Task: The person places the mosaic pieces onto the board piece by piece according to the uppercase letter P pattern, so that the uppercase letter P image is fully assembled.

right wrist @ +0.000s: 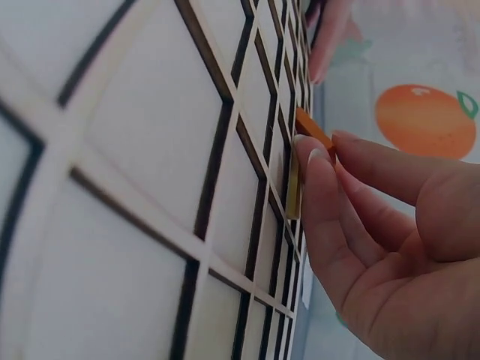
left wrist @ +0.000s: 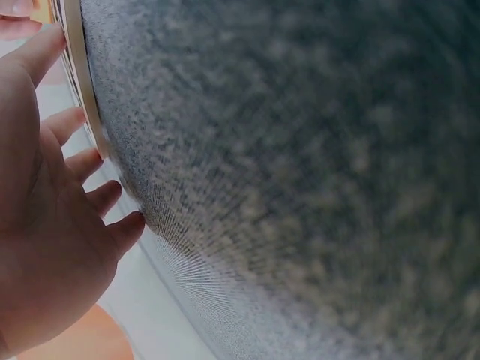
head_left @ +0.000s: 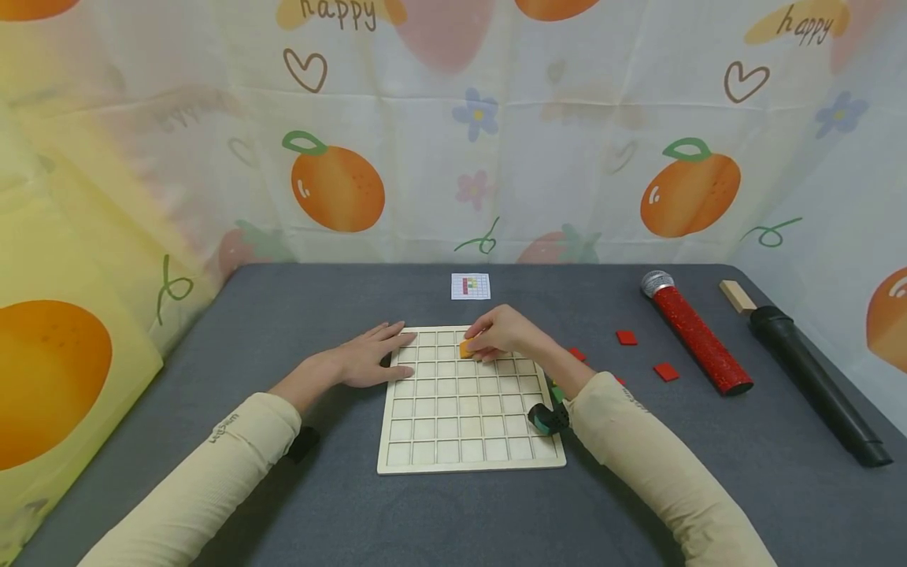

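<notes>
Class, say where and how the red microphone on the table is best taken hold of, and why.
I would grip the red microphone around the middle of its handle, coming from above and closing across its length. It lies flat, long and slim, with both long sides clear, and this keeps off the silver head at its far end.

Runs from orange on the tile (head_left: 464,349) to pale cream ruled in squares on the board (head_left: 469,405), red on the square pieces (head_left: 627,338), glittery red on the microphone (head_left: 699,339), dark grey on the table (head_left: 439,520), and white printed with orange fruit (head_left: 338,190) and blue flowers (head_left: 476,115) on the curtain (head_left: 567,185).
</notes>
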The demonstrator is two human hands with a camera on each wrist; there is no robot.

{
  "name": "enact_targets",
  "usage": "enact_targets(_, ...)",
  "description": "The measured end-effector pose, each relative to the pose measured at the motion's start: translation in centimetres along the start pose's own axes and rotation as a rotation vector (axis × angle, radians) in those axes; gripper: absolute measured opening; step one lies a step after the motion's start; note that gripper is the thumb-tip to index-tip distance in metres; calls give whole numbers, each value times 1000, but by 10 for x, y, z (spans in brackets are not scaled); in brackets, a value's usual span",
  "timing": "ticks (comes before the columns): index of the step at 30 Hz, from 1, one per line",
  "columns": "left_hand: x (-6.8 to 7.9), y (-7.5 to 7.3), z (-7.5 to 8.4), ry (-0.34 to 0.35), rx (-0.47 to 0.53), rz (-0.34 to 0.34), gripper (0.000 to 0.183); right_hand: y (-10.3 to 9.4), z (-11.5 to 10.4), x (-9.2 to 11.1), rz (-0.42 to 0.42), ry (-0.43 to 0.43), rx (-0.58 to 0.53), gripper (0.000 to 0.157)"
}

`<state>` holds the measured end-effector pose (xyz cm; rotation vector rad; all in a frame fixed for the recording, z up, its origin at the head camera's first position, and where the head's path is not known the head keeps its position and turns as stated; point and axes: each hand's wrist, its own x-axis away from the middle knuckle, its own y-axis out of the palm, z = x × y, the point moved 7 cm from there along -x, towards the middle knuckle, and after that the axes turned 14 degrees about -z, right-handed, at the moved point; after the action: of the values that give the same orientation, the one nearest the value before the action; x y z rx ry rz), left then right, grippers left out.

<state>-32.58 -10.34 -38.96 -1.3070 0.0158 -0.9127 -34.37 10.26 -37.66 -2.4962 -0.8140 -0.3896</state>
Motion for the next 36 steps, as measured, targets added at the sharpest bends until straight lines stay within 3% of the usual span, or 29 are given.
enact_targets(16,0,0,1,-24,0,-3,76,4,-7,3,36,-3,62,14)
enact_targets(36,0,1,0,-11,-5,-1,76,-1,-7,6,2,5,-5,26)
